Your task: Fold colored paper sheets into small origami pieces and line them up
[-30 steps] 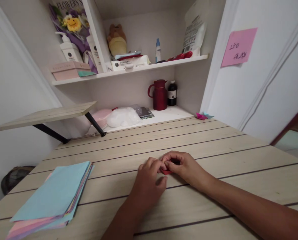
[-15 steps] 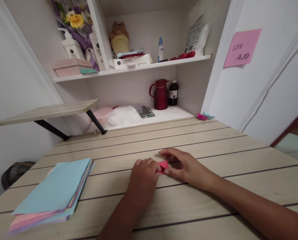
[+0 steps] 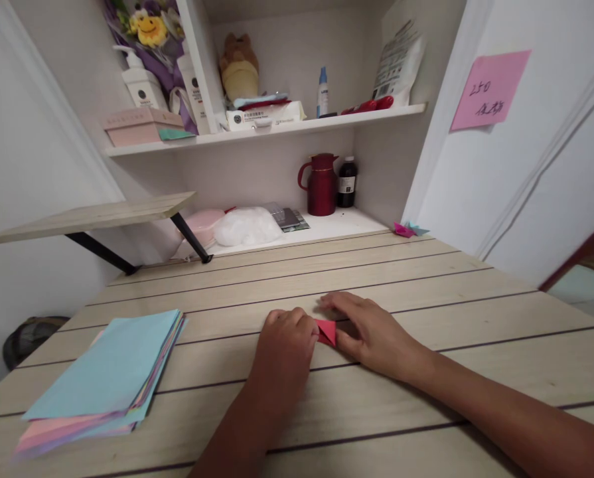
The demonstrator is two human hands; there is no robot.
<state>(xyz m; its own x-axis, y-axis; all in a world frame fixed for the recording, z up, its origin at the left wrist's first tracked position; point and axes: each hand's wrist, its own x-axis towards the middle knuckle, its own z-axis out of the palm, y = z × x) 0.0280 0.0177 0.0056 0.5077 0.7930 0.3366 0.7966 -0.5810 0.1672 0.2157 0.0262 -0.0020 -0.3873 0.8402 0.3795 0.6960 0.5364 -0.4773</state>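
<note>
A small piece of folded red paper (image 3: 327, 332) lies on the wooden desk (image 3: 466, 312), its visible part ending in a sharp right-hand edge. My left hand (image 3: 287, 342) is closed over its left side, with the fingertips pressing it, so that part is hidden. On the other side my right hand (image 3: 373, 332) rests on the desk with thumb and fingers apart. Its thumb tip is at the paper's right edge; whether it touches cannot be made out. To the left lies a stack of coloured paper sheets (image 3: 102, 365), light blue on top.
Two small folded paper pieces, one magenta (image 3: 404, 230) and one blue (image 3: 418, 229), sit at the desk's far right corner. A raised wooden shelf (image 3: 97, 216) on black legs stands back left. Behind are a red jug (image 3: 321, 186), a dark bottle (image 3: 347, 182) and a white bag (image 3: 247, 227).
The red paper's raised flap now lies flatter, showing a triangular face. My right thumb has drawn back slightly from over the paper to its edge. My left hand stays on it.
</note>
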